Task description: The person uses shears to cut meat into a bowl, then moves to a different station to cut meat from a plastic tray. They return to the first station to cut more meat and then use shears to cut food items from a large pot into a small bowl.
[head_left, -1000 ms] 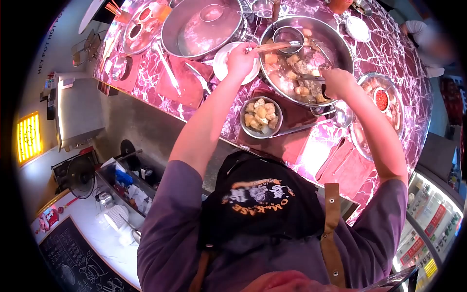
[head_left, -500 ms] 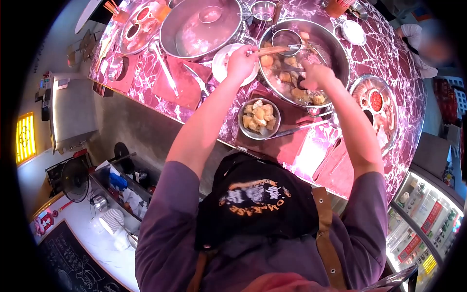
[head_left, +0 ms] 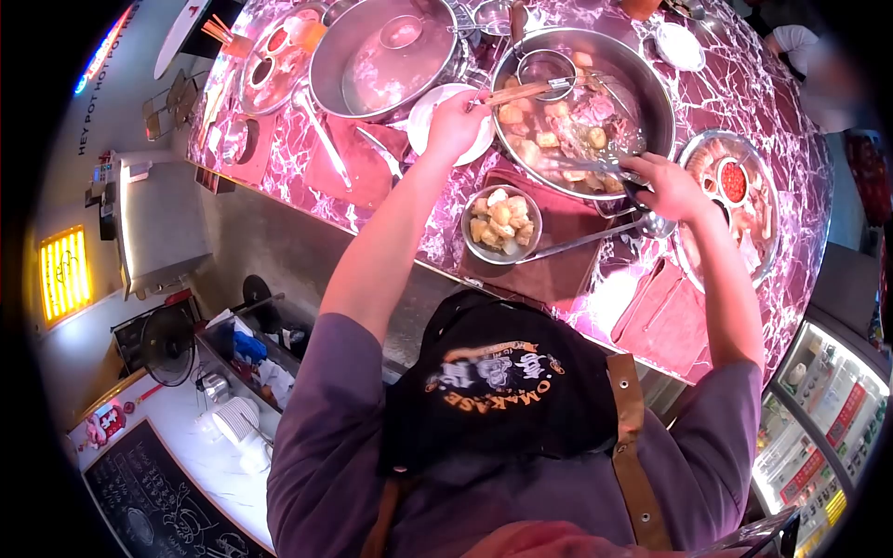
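Note:
My left hand point(head_left: 456, 126) is closed around the wooden handle of a wire skimmer point(head_left: 526, 93), which reaches over the rim of a large steel pot point(head_left: 672, 121). Its wire head lies among a lump of meat point(head_left: 595, 110) and yellowish chunks in the broth. At the pot's near right rim, my right hand point(head_left: 672, 186) grips a black-handled bladed tool point(head_left: 586, 167), its long grey blade stretching left over the broth. A round strainer point(head_left: 547, 70) with an upright wooden handle rests in the pot. Below the pot sits a steel bowl point(head_left: 468, 237) of chunks.
A ladle point(head_left: 658, 225) lies beside the bowl on the marble-patterned table point(head_left: 772, 102). A second pot point(head_left: 321, 70) and a white plate point(head_left: 419, 121) stand left. A platter with red sauce point(head_left: 735, 183) is by my right forearm. Tongs point(head_left: 326, 149) lie at the left.
My right hand has drawn back right and toward me, from over the pot's middle to its near right rim, with the bladed tool. My left hand stays nearly in place.

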Action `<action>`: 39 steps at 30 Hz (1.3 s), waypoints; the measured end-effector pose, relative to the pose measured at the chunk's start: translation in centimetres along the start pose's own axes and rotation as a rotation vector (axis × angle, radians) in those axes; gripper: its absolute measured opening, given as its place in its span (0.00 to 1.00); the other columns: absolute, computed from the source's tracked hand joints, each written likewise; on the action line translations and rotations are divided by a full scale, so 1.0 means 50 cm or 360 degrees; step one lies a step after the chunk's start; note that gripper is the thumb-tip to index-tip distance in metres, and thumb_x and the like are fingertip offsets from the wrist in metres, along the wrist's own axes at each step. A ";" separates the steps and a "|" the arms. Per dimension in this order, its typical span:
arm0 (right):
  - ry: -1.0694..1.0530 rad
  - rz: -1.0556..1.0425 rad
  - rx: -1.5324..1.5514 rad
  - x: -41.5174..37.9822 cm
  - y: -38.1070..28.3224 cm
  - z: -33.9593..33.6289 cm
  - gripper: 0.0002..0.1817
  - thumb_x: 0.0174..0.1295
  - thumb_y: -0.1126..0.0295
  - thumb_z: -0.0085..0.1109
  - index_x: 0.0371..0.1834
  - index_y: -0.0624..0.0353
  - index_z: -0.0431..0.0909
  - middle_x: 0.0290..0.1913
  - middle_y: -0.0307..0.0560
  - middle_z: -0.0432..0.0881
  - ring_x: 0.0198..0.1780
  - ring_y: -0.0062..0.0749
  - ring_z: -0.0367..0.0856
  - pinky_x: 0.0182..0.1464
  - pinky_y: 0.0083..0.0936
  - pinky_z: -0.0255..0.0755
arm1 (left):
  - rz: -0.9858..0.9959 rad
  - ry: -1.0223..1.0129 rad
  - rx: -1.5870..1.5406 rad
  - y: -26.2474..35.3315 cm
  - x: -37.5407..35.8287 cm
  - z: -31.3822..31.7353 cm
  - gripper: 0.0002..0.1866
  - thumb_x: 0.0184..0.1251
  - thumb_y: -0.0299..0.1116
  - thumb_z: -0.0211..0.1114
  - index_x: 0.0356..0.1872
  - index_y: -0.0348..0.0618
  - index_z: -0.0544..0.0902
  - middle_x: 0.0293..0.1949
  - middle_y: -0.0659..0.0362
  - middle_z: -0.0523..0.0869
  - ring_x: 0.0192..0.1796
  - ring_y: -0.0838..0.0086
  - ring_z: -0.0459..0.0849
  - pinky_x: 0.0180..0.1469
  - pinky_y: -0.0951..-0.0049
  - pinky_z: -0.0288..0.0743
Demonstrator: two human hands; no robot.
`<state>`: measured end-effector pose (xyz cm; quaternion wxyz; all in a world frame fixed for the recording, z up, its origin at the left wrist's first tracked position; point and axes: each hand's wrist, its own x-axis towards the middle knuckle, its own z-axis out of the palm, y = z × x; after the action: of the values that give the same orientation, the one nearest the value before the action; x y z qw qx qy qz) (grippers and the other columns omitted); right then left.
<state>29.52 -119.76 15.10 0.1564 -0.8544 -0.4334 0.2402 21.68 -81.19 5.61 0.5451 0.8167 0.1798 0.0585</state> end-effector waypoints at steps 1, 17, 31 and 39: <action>-0.0156 0.0151 -0.0094 -0.015 -0.019 -0.032 0.31 0.52 0.73 0.66 0.64 0.53 0.76 0.54 0.56 0.81 0.57 0.55 0.80 0.60 0.43 0.75 | -0.0029 -0.0057 0.0043 0.006 -0.003 -0.003 0.16 0.70 0.26 0.66 0.57 0.36 0.83 0.41 0.57 0.89 0.44 0.78 0.86 0.48 0.78 0.76; -0.0186 0.0136 -0.0515 0.254 -0.044 0.069 0.32 0.54 0.71 0.63 0.67 0.56 0.73 0.55 0.57 0.83 0.56 0.54 0.83 0.58 0.44 0.78 | 0.0100 0.0027 0.0012 0.000 -0.047 -0.007 0.16 0.73 0.35 0.64 0.56 0.39 0.87 0.32 0.59 0.89 0.36 0.81 0.82 0.44 0.76 0.75; 0.0392 -0.0324 0.0168 0.089 0.060 0.085 0.33 0.53 0.79 0.67 0.67 0.52 0.75 0.54 0.55 0.81 0.56 0.55 0.80 0.59 0.43 0.76 | -0.0075 -0.0124 0.0582 0.094 -0.277 -0.129 0.16 0.74 0.33 0.61 0.58 0.45 0.85 0.41 0.48 0.88 0.41 0.65 0.87 0.45 0.68 0.78; 0.0181 -0.0115 0.0234 0.039 0.047 0.090 0.32 0.54 0.81 0.65 0.66 0.52 0.76 0.57 0.54 0.80 0.60 0.54 0.79 0.63 0.41 0.74 | 0.0191 -0.0251 0.1547 0.169 -0.302 -0.053 0.10 0.64 0.31 0.58 0.41 0.48 0.87 0.40 0.54 0.86 0.43 0.53 0.88 0.43 0.53 0.81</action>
<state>29.63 -119.26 9.69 0.2517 -0.8366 -0.4357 0.2168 8.84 -87.17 15.90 0.1088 0.9873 0.0972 -0.0627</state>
